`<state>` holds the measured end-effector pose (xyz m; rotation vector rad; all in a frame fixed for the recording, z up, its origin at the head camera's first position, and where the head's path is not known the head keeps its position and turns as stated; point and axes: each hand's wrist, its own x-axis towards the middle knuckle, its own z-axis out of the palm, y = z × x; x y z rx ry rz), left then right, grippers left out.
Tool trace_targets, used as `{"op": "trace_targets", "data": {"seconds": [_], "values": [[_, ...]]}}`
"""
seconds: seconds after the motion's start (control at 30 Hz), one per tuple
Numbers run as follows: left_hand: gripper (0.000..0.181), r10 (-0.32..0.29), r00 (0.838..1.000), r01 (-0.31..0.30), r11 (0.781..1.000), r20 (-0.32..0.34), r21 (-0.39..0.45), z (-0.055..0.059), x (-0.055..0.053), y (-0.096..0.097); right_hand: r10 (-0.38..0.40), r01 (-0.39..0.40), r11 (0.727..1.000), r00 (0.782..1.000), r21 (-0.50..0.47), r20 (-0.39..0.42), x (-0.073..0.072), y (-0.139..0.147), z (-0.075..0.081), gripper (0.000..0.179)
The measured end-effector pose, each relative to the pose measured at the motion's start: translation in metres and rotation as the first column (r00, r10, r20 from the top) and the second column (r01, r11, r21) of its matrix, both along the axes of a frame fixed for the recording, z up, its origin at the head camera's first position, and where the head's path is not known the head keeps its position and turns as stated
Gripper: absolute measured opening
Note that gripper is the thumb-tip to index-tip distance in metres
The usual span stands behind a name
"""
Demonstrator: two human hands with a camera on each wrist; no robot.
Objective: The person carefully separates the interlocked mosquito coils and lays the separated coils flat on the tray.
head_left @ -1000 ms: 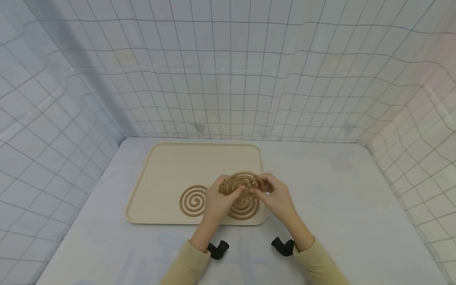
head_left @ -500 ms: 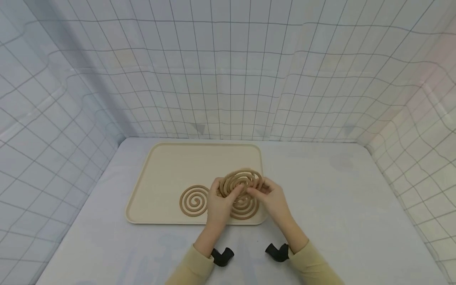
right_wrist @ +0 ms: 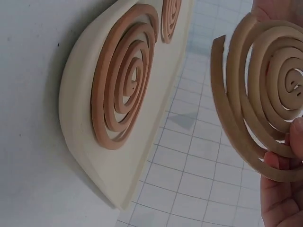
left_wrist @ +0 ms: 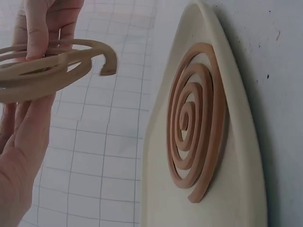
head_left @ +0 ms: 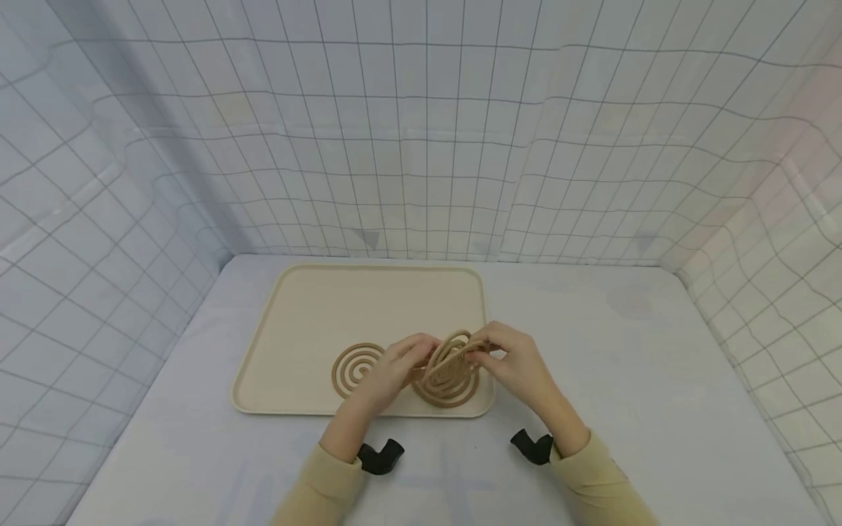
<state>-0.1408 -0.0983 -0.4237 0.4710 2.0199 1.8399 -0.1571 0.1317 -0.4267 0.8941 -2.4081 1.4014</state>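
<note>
A tan mosquito coil [head_left: 454, 356] is held tilted in the air between both hands, over the tray's near right corner. Its strands cross and fan apart; two interlocked coils seem likely. My right hand [head_left: 520, 361] pinches its right side, thumb [right_wrist: 298, 135] on the face and fingers behind. My left hand [head_left: 395, 369] has its fingertips at the left edge; in the left wrist view its fingers reach up under the coil. Beneath lies a flat coil [head_left: 447, 404], partly covered by the held one. Another flat coil [head_left: 362, 370] lies left of it, partly behind my left hand.
A cream tray [head_left: 368, 299] with a raised rim sits on the white table [head_left: 592, 351], left of centre. White grid-patterned curtain [head_left: 434, 131] stands behind and at both sides. A black curved piece [head_left: 381, 458] is attached at each wrist.
The held coil has turned from facing up to a steeper tilt, its strands spreading. My left hand has shifted left and down, its thumb off the coil's centre. The right hand still pinches.
</note>
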Motion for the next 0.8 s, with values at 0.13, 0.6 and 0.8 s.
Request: {"op": "trace_targets", "data": {"seconds": [0.13,0.6,0.8], "values": [[0.041,-0.017,0.999,0.02,0.997,0.044,-0.078,0.003,-0.003,-0.004,0.053,-0.025,0.992,0.971,0.122,-0.231,0.001,-0.002,0.003,0.026],[0.04,-0.013,0.995,0.018,0.999,0.099,-0.048,0.006,-0.002,-0.011,0.085,-0.023,0.983,0.936,0.181,-0.342,0.003,-0.003,0.007,0.026],[0.04,-0.044,0.996,0.036,0.995,0.08,0.095,0.002,0.0,-0.013,0.078,-0.076,0.995,0.997,0.068,-0.022,0.0,0.002,0.007,0.02]]}}
